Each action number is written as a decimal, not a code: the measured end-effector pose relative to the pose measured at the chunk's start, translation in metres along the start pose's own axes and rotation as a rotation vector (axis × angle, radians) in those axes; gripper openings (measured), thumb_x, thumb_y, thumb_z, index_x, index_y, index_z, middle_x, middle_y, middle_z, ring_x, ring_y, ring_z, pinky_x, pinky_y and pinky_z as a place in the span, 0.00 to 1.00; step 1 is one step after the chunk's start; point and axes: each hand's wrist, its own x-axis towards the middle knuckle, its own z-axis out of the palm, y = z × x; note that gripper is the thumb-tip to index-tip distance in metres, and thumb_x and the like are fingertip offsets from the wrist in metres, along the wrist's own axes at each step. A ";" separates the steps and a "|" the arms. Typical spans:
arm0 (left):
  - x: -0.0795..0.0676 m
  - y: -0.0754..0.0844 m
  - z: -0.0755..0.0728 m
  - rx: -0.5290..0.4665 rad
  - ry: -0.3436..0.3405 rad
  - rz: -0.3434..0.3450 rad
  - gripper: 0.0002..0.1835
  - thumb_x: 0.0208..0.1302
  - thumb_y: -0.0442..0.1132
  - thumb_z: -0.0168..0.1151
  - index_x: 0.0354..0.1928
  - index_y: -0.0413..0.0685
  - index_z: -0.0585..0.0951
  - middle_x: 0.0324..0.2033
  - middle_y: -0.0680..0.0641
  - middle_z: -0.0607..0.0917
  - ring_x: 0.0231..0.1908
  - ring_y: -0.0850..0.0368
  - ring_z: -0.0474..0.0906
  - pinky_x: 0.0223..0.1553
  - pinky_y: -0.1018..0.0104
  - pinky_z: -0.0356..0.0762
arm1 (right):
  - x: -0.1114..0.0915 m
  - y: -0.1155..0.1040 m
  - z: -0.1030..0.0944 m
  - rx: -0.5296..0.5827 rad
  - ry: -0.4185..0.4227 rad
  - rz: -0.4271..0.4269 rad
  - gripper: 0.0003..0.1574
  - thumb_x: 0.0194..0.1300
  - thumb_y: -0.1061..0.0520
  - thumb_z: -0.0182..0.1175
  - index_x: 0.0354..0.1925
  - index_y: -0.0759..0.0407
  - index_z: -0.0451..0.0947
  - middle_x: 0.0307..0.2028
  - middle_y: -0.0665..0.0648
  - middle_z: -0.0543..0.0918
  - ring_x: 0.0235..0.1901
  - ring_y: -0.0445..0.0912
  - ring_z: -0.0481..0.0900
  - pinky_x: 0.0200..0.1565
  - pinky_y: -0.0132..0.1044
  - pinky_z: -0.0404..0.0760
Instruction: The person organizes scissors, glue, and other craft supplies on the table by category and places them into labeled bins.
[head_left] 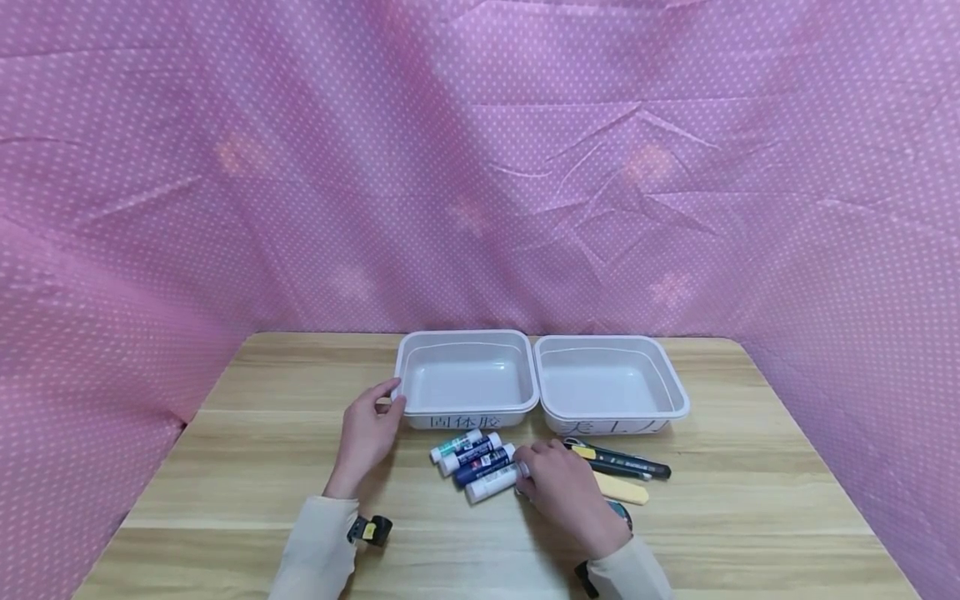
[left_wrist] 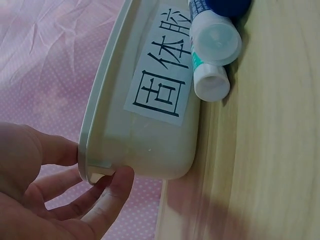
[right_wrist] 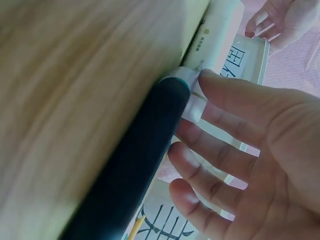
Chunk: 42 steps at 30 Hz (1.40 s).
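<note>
In the head view, my left hand (head_left: 372,429) grips the front left corner of a white plastic box (head_left: 464,407) with a printed label; thumb and fingers straddle its rim in the left wrist view. My right hand (head_left: 562,492) pinches the near end of a white glue stick (head_left: 492,483) between thumb and fingers. Beside that stick lie a dark blue glue stick (head_left: 483,465), a blue and white one (head_left: 469,454) and a green and white one (head_left: 455,446), side by side. Close under the right hand lies a dark-handled tool (right_wrist: 130,155), partly hidden.
A second labelled white box (head_left: 611,415) stands right of the first. In front of it lie black utility knives (head_left: 626,463) with yellow parts and a yellow knife (head_left: 622,488). Pink dotted cloth (head_left: 480,167) hangs around the wooden table (head_left: 225,492).
</note>
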 end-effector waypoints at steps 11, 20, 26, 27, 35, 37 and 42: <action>0.001 0.002 -0.003 -0.014 0.012 0.017 0.23 0.73 0.36 0.57 0.68 0.39 0.76 0.60 0.33 0.80 0.49 0.45 0.83 0.38 0.70 0.82 | 0.000 -0.001 0.003 0.007 0.038 -0.014 0.08 0.58 0.57 0.74 0.35 0.52 0.84 0.29 0.49 0.81 0.31 0.46 0.78 0.29 0.37 0.76; 0.004 0.002 -0.004 0.008 0.020 0.028 0.23 0.72 0.36 0.57 0.67 0.38 0.76 0.57 0.34 0.81 0.46 0.47 0.81 0.34 0.73 0.79 | 0.002 0.000 0.003 0.007 0.006 -0.011 0.11 0.57 0.56 0.75 0.39 0.52 0.84 0.31 0.50 0.81 0.31 0.46 0.79 0.29 0.37 0.76; 0.004 0.001 -0.004 -0.001 0.034 0.033 0.23 0.71 0.35 0.58 0.66 0.38 0.78 0.56 0.34 0.82 0.45 0.47 0.82 0.35 0.73 0.79 | 0.002 0.002 0.001 0.034 0.001 -0.032 0.11 0.58 0.57 0.74 0.41 0.52 0.86 0.34 0.50 0.81 0.32 0.45 0.79 0.29 0.34 0.76; 0.004 0.001 -0.004 0.001 0.034 0.032 0.23 0.71 0.35 0.58 0.66 0.38 0.78 0.56 0.34 0.82 0.45 0.47 0.82 0.35 0.73 0.79 | 0.003 0.002 0.001 0.051 -0.005 -0.032 0.11 0.59 0.57 0.74 0.42 0.52 0.86 0.35 0.49 0.81 0.34 0.45 0.79 0.30 0.35 0.77; 0.004 0.000 -0.003 -0.010 0.027 0.025 0.23 0.71 0.35 0.58 0.66 0.39 0.77 0.56 0.34 0.82 0.45 0.47 0.82 0.34 0.73 0.79 | 0.004 0.003 -0.007 0.223 -0.051 -0.035 0.08 0.60 0.64 0.72 0.39 0.54 0.86 0.38 0.50 0.86 0.39 0.42 0.83 0.40 0.39 0.84; 0.004 0.000 -0.003 -0.013 0.022 0.019 0.23 0.71 0.35 0.57 0.67 0.39 0.77 0.57 0.35 0.81 0.45 0.47 0.82 0.34 0.73 0.80 | 0.005 0.003 -0.007 0.250 -0.058 -0.030 0.09 0.60 0.65 0.72 0.39 0.54 0.86 0.38 0.49 0.86 0.38 0.40 0.82 0.41 0.38 0.84; 0.004 -0.001 -0.002 -0.016 0.004 0.008 0.23 0.73 0.36 0.57 0.68 0.40 0.76 0.59 0.35 0.80 0.46 0.47 0.81 0.35 0.73 0.80 | 0.005 0.006 -0.006 0.284 -0.055 -0.021 0.12 0.58 0.66 0.72 0.40 0.53 0.87 0.39 0.48 0.87 0.40 0.40 0.83 0.44 0.38 0.85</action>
